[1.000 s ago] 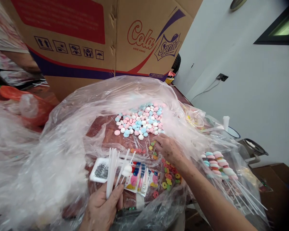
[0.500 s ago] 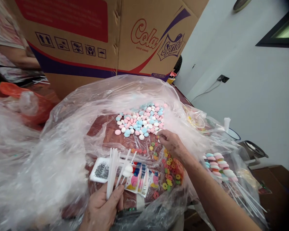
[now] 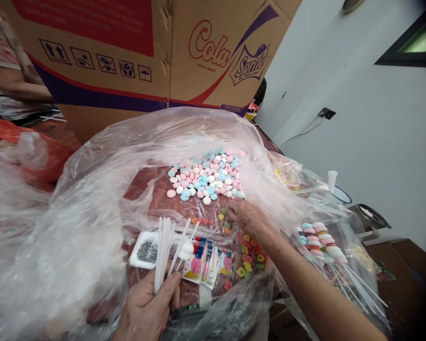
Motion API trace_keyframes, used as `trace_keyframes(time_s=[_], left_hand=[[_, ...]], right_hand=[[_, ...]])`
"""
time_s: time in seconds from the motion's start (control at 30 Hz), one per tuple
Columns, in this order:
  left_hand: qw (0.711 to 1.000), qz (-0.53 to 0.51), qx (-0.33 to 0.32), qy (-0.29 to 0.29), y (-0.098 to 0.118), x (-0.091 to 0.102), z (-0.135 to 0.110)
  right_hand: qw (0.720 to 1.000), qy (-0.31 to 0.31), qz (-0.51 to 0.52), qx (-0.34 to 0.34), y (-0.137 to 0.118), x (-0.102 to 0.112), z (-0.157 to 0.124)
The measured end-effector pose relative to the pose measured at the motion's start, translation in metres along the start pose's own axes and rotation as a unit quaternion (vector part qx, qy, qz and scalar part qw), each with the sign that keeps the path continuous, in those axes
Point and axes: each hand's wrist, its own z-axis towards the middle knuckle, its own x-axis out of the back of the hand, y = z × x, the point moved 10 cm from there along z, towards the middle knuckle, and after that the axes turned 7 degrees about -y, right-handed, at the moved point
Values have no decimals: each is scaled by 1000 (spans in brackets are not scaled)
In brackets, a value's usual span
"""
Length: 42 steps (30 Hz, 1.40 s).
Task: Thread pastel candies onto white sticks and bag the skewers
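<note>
My left hand (image 3: 151, 300) is closed around several white lollipop sticks (image 3: 164, 253) that point upward. White candy pieces (image 3: 186, 250) are threaded on one of the thinner sticks. My right hand (image 3: 242, 212) reaches across to the front right edge of a pile of pink, blue and white oval candies (image 3: 208, 177). Its fingers are pinched together, and whatever is between them is hidden. Small gummy rings (image 3: 247, 259) in red, yellow and green lie below that hand. Printed packets (image 3: 208, 265) and a white tray with a dark speckled middle (image 3: 144, 249) sit just beyond my left hand.
Crumpled clear plastic film (image 3: 88, 227) surrounds the work area. A large cardboard box (image 3: 120, 28) stands behind it. Finished candy skewers (image 3: 321, 244) lie at the right. An orange bag (image 3: 46, 158) is at the left, near another person's arm (image 3: 17, 87).
My right hand has drawn slightly back toward me, away from the oval candies and closer to the gummy rings. The left hand still grips the sticks. The view has shifted a little.
</note>
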Motion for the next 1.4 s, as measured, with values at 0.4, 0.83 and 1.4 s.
trace_keyframes(time_s=[0.4, 0.83, 1.4], left_hand=[[1000, 25, -1, 0, 0, 1, 1], [999, 25, 24, -30, -6, 0, 5], [997, 60, 7, -39, 5, -2, 0]], right_hand=[[981, 11, 194, -26, 7, 1, 2], [721, -56, 690, 18, -14, 4, -18], [854, 4, 520, 18, -9, 17, -19]])
